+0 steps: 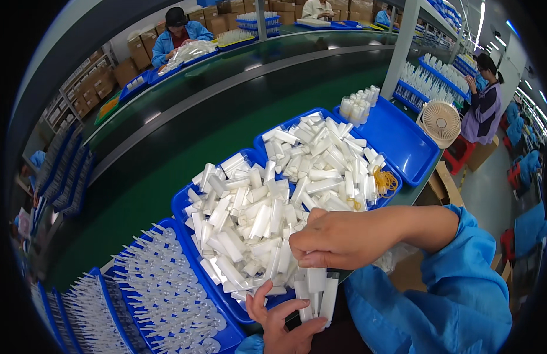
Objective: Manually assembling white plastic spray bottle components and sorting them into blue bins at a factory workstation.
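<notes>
Holding a cluster of white rectangular plastic tubes point(329, 298) upright at the near side of a loaded blue tray point(179, 206).
Left hand point(287, 327) has thumb and forefinger closed round the cluster, other fingers spread, probably keeping tubes side by side; right hand point(323, 237) pinches one from above, likely to line up ends, fingertips partly hidden. Yellow rubber bands point(384, 183) sit on the neighbouring pile, presumably within easy reach. Trays rest by a green conveyor belt point(140, 183); beige fan point(441, 123) to the right, co-worker in blue point(195, 32) opposite, cartons behind.
</notes>
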Available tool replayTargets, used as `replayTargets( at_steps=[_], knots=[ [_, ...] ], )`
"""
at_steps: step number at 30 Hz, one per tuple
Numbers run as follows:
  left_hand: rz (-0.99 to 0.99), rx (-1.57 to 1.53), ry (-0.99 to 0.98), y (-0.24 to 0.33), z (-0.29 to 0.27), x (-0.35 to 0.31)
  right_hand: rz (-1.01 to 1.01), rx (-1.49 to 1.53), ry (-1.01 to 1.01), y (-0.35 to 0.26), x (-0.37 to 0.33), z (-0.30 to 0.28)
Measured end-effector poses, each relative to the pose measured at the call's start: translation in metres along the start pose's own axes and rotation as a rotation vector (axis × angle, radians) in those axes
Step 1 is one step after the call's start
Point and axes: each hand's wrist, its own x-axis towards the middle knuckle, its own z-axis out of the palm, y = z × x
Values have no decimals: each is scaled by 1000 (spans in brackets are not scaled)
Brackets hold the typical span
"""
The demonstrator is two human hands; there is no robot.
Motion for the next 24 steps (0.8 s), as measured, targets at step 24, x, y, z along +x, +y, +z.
replayTargets(
  at_steps=[24],
  knots=[
    [-708,-1692,-187,3,26,2,-429,-131,252,-30,-32,59]
  ],
)
